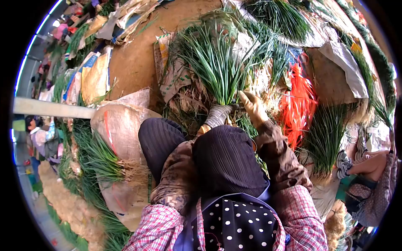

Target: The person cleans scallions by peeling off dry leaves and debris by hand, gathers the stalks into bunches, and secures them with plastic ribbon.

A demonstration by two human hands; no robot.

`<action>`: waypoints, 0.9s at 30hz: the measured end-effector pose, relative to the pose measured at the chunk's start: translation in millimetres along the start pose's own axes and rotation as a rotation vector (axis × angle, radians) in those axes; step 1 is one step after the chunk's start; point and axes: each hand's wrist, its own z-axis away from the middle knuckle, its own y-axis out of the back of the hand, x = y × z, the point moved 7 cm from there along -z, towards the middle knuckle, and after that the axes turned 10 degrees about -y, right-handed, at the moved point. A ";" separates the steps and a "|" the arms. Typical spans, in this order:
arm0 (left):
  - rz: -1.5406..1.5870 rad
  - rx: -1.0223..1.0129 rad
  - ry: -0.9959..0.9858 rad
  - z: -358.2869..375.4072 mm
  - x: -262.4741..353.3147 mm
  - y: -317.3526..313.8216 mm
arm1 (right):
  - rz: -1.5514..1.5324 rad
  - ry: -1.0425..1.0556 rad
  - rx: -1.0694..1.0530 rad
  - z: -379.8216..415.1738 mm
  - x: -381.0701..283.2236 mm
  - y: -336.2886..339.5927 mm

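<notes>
In front of my knees stands a leafy bunch of long green plants that look like scallions (220,69), its leaves fanned away from me. A grey ribbed wrap (218,116) lies at its lower end. My right hand (252,108), in a pale glove, is just right of the bunch's base with its fingers stretched out. My left hand (204,129), also pale-gloved, shows only in part beside the wrap; my knee (226,154) hides its fingers. More green stalks with pale roots (261,85) lie behind the bunch.
Red plastic strips (296,102) hang to my right, near another green bunch (326,138). At my left, a rooted bunch (104,161) lies on a pale sack (123,125). A light pole (54,109) reaches in from the left. Other people (374,175) sit nearby.
</notes>
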 end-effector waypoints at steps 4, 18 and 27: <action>0.011 -0.088 -0.425 2.3 -14.3 -13.6 | -0.087 0.082 0.176 -49.4 43.7 -0.2; 0.477 -0.096 -0.202 23.2 -6.6 7.6 | 0.153 0.078 0.309 14.3 34.3 9.4; 0.629 -0.066 -0.069 52.3 20.7 -2.0 | -0.548 -0.114 -0.090 -38.8 50.2 -24.3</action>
